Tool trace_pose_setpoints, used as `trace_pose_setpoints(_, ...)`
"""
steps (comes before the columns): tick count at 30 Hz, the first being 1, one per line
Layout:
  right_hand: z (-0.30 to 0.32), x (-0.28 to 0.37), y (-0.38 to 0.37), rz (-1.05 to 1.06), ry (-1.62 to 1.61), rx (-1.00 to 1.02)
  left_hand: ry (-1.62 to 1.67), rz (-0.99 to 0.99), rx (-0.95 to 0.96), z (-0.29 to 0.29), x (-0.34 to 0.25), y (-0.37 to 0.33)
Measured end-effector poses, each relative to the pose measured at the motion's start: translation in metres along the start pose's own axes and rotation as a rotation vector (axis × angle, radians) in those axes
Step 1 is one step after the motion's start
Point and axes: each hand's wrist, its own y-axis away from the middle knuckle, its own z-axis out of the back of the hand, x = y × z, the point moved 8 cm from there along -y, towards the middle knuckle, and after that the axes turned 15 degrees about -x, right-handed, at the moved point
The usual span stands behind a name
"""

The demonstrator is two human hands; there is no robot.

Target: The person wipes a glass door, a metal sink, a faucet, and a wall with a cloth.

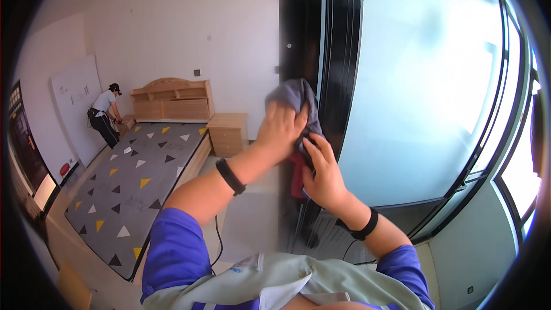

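Note:
Both my hands are raised in front of me at a dark door frame (338, 51). My left hand (280, 129) is closed on a grey cloth (295, 92), which bunches over its fingers near the dark panel (299, 28). Just lower and to the right, my right hand (326, 172) has its fingers curled at the cloth's hanging end. Part of what lies under those fingers is hidden. A red piece of fabric (297, 175) shows between and below the hands; whether it joins the grey cloth I cannot tell.
A frosted glass panel (413, 92) in a black frame stands right of my hands. To the left are a bed with a patterned grey mattress (138, 178), a wooden headboard (172, 100) and a nightstand (228, 132). Another person (104, 112) bends beside the bed over a box.

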Motion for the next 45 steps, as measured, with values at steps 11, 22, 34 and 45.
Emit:
trace_pose_setpoints(11,0.021,0.042,-0.137,0.382,0.225,-0.087,-0.157,0.066,-0.129,-0.006,0.090,-0.121)
trace_pose_setpoints(22,0.003,0.028,-0.093,0.212,0.191,-0.249,-0.113,0.148,-0.150,-0.005,0.066,-0.102)
trace_pose_setpoints(34,-0.023,0.002,0.062,0.007,0.291,0.023,0.237,0.315,-0.066,-0.005,-0.033,0.070)
trace_pose_setpoints(45,-0.044,-0.056,0.162,-0.232,0.161,0.197,0.207,0.372,0.200,-0.006,-0.111,0.185)
